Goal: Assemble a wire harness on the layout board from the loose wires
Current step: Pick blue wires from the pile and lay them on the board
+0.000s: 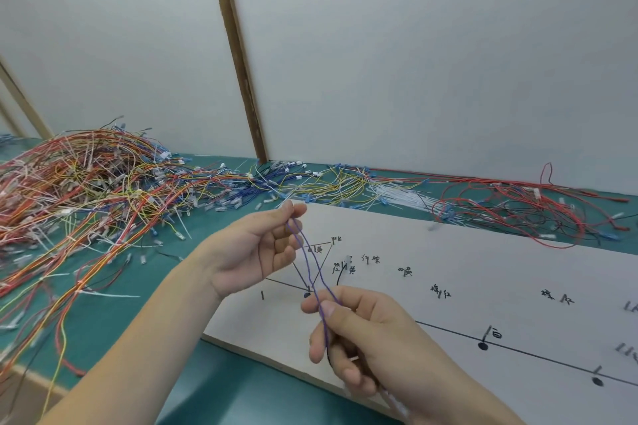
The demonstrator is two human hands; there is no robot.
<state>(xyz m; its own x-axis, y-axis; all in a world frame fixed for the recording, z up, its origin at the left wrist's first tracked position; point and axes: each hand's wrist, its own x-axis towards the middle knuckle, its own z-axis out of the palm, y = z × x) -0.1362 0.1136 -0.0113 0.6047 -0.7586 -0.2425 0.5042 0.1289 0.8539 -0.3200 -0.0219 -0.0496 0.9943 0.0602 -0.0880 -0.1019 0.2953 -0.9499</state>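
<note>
A thin purple wire (307, 254) runs doubled between my two hands, above the left end of the white layout board (466, 272). My left hand (259, 248) pinches the wire's upper end between thumb and forefinger. My right hand (348, 331) grips the lower part, with the thumb pressing it against the fingers; a black wire also shows under this hand. The board carries black drawn lines, dots, short pegs and handwritten labels.
A big tangle of red, orange and yellow wires (79, 190) covers the green table (114, 314) at left. Blue, yellow and white wires (328, 183) lie along the wall. Red and black wires (518, 207) lie at the back right, partly overlapping the board's far edge.
</note>
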